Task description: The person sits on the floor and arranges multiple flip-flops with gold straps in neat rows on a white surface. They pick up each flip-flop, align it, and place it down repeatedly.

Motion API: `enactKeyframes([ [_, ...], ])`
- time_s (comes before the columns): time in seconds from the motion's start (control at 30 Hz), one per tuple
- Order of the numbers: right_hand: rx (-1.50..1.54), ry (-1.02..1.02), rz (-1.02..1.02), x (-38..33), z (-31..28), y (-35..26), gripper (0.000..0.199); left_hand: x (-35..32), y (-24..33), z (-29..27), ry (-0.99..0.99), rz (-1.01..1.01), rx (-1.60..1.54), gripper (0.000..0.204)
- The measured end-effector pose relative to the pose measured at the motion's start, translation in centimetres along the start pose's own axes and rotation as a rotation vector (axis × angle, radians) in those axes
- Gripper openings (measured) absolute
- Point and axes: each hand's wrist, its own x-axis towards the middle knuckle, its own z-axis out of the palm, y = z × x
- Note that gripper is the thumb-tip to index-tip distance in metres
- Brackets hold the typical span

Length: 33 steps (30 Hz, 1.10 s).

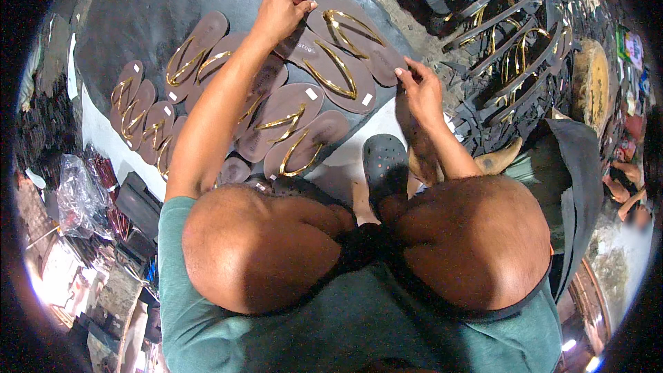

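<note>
A brown flip-flop [380, 61] with a gold strap lies at the far right of a spread of similar flip-flops. My left hand [282, 15] pinches at its upper left end, fingers closed. At the opposite end, my right hand [423, 94] has thumb and fingertips closed on the edge of the sole. Just below and partly overlapped is another brown flip-flop [363, 73] bearing a small white sticker. More brown flip-flops [304, 97] with gold straps lie nearer my knees, and smaller ones [141, 100] sit at the left. My left forearm hides some of them.
A dark grey sheet [131, 7] lies beneath the flip-flops. Dark straps and sole pieces [514, 48] are heaped at the right. A clear plastic bag [79, 190] stands at the left. My foot wears a black clog [385, 166]. Another person's limbs [625, 179] show at the far right.
</note>
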Motion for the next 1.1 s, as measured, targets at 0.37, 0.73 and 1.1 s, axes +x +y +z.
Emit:
enactKeyframes([
  [0.37,-0.162,0.066,0.113,1.2,-2.2,-0.7,0.047,-1.2,1.0,0.3,-0.039,-0.151,-0.232,0.033],
  [0.73,0.251,-0.012,-0.261,1.0,-0.8,-5.5,0.025,-27.7,-2.4,-11.3,0.597,-0.420,0.411,0.056],
  [1.1,0.315,-0.608,-1.086,-5.0,6.5,-27.1,0.068,-24.2,10.7,-22.7,0.514,-0.774,-0.563,0.062],
])
